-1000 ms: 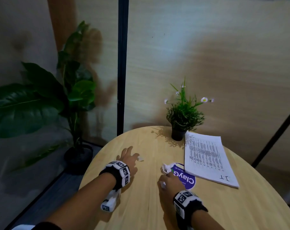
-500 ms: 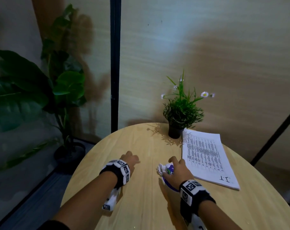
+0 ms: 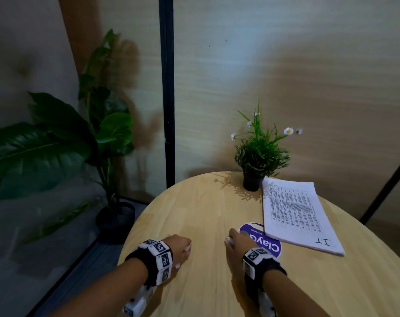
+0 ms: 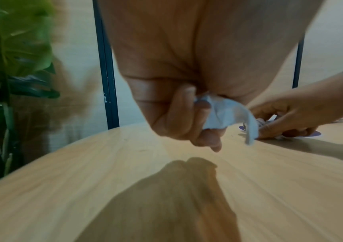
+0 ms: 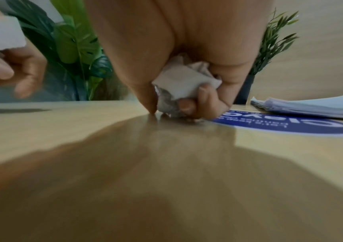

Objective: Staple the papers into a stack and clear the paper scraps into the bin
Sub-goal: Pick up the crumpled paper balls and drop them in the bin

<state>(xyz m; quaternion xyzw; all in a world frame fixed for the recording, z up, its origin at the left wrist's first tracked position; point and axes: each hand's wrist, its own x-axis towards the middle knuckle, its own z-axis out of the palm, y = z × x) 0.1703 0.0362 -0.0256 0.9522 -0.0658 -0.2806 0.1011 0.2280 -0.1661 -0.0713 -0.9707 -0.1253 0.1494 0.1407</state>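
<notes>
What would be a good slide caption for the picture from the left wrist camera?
Left hand grips a white paper scrap above the wooden table, right hand gathering more beside it.

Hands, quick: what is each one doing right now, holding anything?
Left hand: closed, fingers curled round a white paper scrap.
Right hand: closed, gripping a crumpled paper scrap, fingertips on the table.

Illumination is dim overall. A pale bright patch lies on the wall (image 3: 251, 72) above the small potted plant (image 3: 260, 154); the plant casts a spiky shadow on the table (image 3: 194, 209) to its left. Both wrist views show broad, soft-edged shadows across the foreground tabletop. The large leafy plant (image 4: 15, 41) is motion-blurred. Straight lines bow near frame edges.
</notes>
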